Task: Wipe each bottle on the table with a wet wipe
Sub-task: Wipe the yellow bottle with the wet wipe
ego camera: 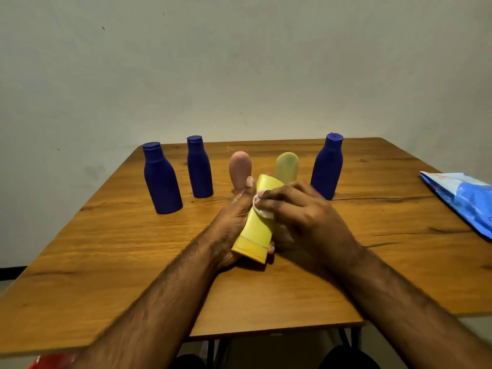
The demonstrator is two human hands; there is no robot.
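While our right fingers pinch a crumpled white wet wipe and press it against the yellow plastic tube-shaped bottle, our left hand grips that bottle from beneath, thumb up along its side, cap end towards us and lifted just above the wooden table. We judge this bottle to be mid-wipe, so the task is under way but far from finished. Beyond it at twelve o'clock stand a pink rounded bottle and a pale yellow-green bottle; at ten and eleven o'clock two dark blue capped bottles, and at one o'clock a third blue bottle. Whether any of these has been wiped we cannot tell. A blue plastic wipes packet lies at three o'clock, cut off by the edge. Most of the wipe is hidden under our right hand, as are our left fingertips.
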